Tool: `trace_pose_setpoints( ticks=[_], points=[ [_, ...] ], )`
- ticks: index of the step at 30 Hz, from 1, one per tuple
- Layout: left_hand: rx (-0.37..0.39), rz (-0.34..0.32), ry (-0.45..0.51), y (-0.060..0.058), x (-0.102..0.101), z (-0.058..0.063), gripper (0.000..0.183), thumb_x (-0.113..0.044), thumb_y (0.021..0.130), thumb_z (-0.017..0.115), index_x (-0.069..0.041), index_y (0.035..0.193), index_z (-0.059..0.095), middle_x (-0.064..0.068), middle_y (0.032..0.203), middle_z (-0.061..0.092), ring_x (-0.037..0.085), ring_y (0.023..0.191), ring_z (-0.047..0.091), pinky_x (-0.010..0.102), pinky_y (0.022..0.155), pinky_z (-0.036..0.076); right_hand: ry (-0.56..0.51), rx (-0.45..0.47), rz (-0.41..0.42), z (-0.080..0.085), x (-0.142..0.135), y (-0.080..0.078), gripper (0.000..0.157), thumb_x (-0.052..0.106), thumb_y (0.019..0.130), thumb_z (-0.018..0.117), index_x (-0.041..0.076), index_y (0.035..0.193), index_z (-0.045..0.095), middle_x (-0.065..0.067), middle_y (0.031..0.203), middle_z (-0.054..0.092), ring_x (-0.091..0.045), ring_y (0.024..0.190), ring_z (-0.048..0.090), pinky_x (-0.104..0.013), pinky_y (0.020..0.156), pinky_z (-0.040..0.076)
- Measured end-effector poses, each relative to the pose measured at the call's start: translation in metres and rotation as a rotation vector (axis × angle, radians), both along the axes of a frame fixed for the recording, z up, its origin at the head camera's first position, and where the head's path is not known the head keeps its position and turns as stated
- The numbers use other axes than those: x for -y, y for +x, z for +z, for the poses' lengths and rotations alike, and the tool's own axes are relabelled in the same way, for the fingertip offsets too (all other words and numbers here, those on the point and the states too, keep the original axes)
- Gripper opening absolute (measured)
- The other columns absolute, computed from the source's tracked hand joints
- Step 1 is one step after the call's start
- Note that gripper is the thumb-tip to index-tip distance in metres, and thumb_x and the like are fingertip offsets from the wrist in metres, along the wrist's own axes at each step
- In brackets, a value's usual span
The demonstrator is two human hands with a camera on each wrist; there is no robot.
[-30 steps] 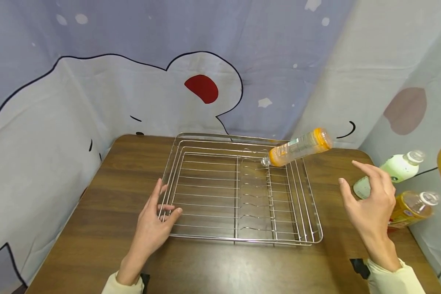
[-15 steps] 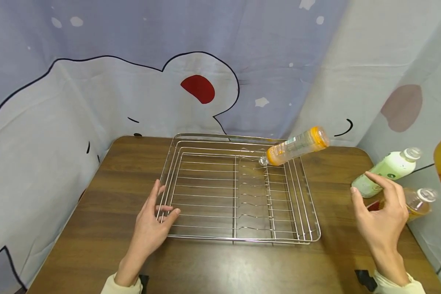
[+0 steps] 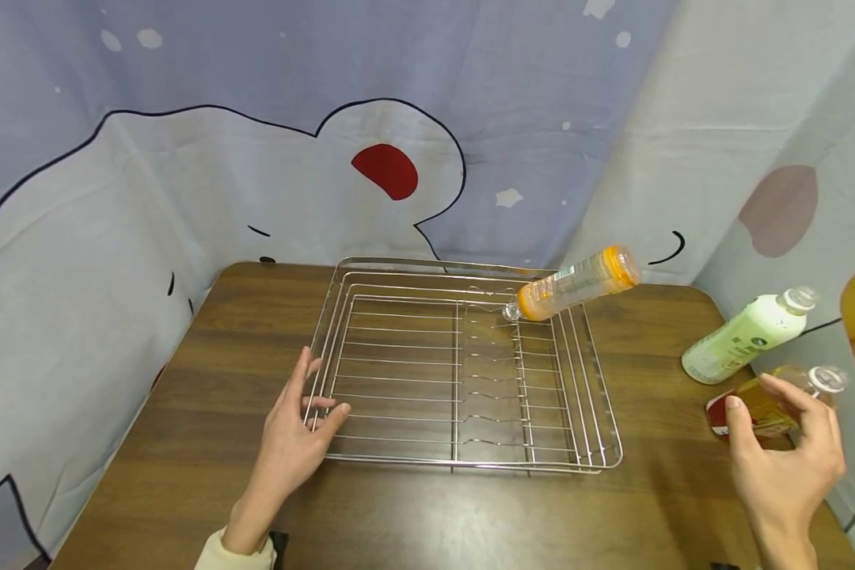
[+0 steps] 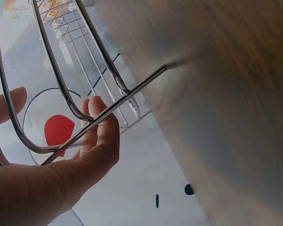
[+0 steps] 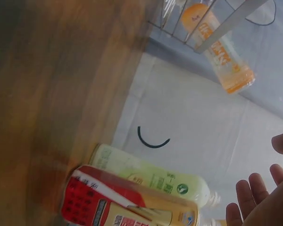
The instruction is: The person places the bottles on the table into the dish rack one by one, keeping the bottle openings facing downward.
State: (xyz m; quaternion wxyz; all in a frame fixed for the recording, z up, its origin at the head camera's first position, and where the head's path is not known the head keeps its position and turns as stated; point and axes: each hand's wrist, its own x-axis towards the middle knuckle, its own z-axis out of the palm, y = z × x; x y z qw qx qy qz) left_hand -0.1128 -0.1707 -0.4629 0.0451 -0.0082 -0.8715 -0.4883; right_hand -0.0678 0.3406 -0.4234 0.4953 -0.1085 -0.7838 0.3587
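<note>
Gripping wire rack (image 4: 146, 82) at left rim, near front corner, with left hand (image 3: 295, 435), fingers curled round wire. Beside amber bottle (image 3: 755, 405) with right hand (image 3: 787, 471), thumb and fingers spread, apart from it in right wrist view. Standing just behind that on brown table (image 3: 470, 522), right of rack: green bottle (image 3: 744, 340). Leaning over rack's far-right rim, neck low inside: orange-banded bottle (image 3: 577, 285).

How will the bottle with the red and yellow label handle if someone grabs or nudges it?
The bottle would probably tip if nudged high, since it stands upright and looks narrow. Its smooth sides might be slightly slippery. It may give a little when squeezed, as its clear upper part looks like plastic.
</note>
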Motion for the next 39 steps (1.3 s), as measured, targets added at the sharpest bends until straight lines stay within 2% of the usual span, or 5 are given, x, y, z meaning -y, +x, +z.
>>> trace_pose_setpoints(
  ticks=[12,25,30,36,39],
  points=[
    [0.022,0.005,0.003,0.0,0.0,0.0,0.104,-0.014,0.1,0.083,-0.016,0.18,0.016,0.014,0.174,0.043,0.032,0.113,0.076,0.023,0.075,0.06,-0.036,0.007,-0.04,-0.007,-0.004,0.016,0.039,0.006,0.091,0.079,-0.017,0.123,0.074,0.035,0.113,0.064,0.013,0.113,0.057,-0.014,0.104,0.044],
    [0.026,0.005,-0.003,0.0,0.0,0.001,0.104,-0.014,0.1,0.083,-0.017,0.18,0.016,0.014,0.175,0.043,0.031,0.113,0.076,0.023,0.076,0.059,-0.064,-0.008,-0.096,-0.023,-0.017,0.018,0.037,0.007,0.093,0.079,-0.017,0.12,0.075,0.032,0.111,0.066,0.012,0.107,0.061,-0.014,0.101,0.048],
    [0.019,0.006,0.003,-0.001,0.0,0.001,0.104,-0.013,0.1,0.083,-0.016,0.18,0.016,0.014,0.174,0.044,0.031,0.112,0.075,0.023,0.075,0.059,-0.13,-0.023,-0.15,-0.032,-0.029,0.018,0.034,0.005,0.092,0.082,-0.009,0.122,0.078,0.03,0.106,0.069,0.01,0.102,0.065,-0.015,0.1,0.05],
    [0.014,-0.006,0.01,-0.001,0.0,0.001,0.104,-0.013,0.1,0.082,-0.015,0.18,0.015,0.016,0.174,0.043,0.032,0.113,0.075,0.023,0.075,0.06,-0.218,0.026,-0.196,-0.039,-0.039,0.02,0.035,0.002,0.094,0.08,0.007,0.129,0.077,0.029,0.107,0.065,0.01,0.104,0.063,-0.017,0.101,0.048],
    [0.01,-0.004,0.009,-0.001,0.0,0.0,0.104,-0.013,0.1,0.082,-0.015,0.18,0.016,0.016,0.174,0.043,0.032,0.113,0.076,0.023,0.075,0.06,-0.234,0.048,-0.214,-0.043,-0.044,0.021,0.039,0.003,0.094,0.081,0.006,0.132,0.075,0.028,0.107,0.063,0.01,0.104,0.062,-0.016,0.101,0.049]
  ],
)
